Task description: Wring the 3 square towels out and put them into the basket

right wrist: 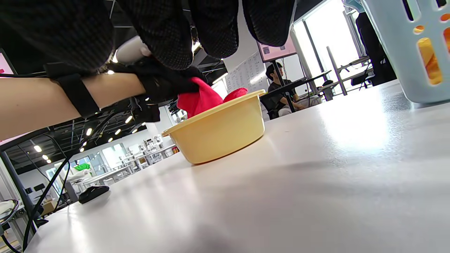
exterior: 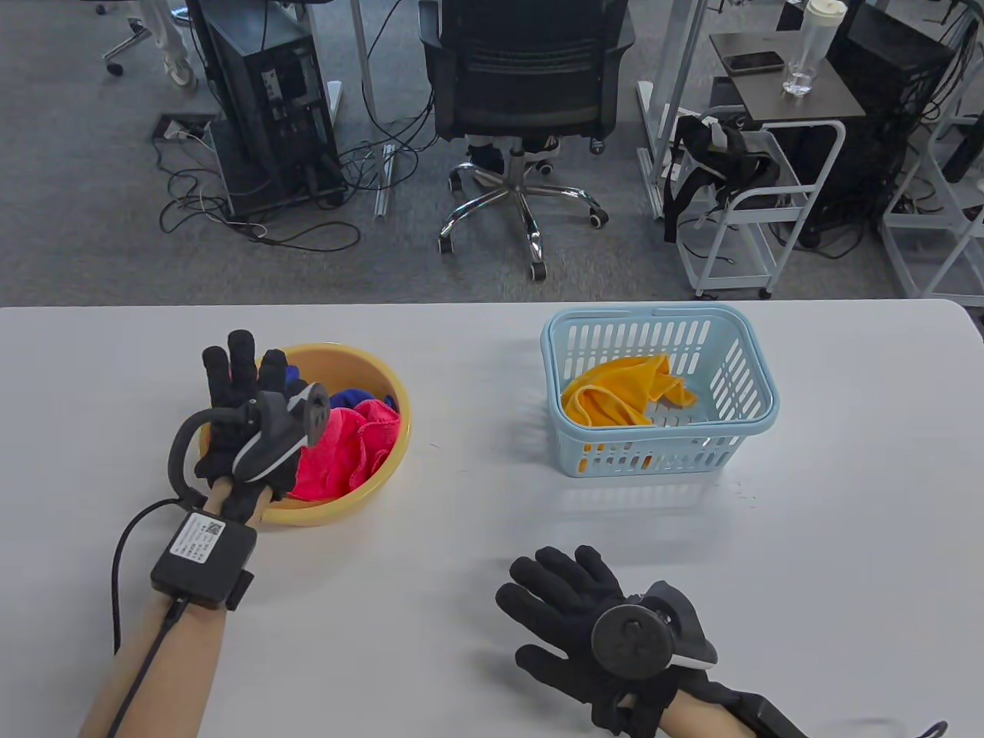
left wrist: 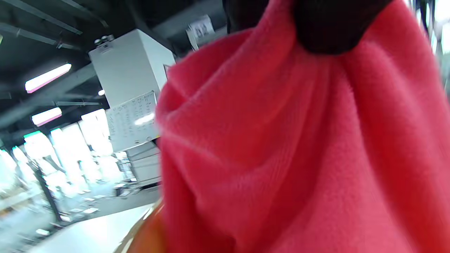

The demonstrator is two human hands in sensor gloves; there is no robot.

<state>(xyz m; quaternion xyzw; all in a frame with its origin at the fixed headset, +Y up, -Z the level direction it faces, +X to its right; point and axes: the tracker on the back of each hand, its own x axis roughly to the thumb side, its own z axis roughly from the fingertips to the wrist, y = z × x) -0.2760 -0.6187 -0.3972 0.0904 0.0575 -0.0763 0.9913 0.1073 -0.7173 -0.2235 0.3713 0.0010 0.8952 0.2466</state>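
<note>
A red towel [exterior: 346, 450] lies bunched in the yellow bowl [exterior: 330, 511] at the table's left, with a blue towel [exterior: 357, 397] behind it. My left hand [exterior: 238, 392] is over the bowl's left side. In the left wrist view a gloved fingertip [left wrist: 327, 28] pinches the red towel [left wrist: 281, 158] from above. In the right wrist view the left hand [right wrist: 158, 82] holds the red towel [right wrist: 200, 98] above the bowl [right wrist: 218, 133]. An orange towel [exterior: 623, 392] lies in the light blue basket [exterior: 661, 314]. My right hand [exterior: 569, 607] hovers just above the table near the front, fingers spread, holding nothing.
The basket [right wrist: 404, 52] stands to the right of the bowl with bare table between them. A black cable [exterior: 123, 553] runs from my left wrist off the front edge. A small dark object [right wrist: 93, 193] lies on the table at far left. An office chair [exterior: 530, 100] stands beyond the far edge.
</note>
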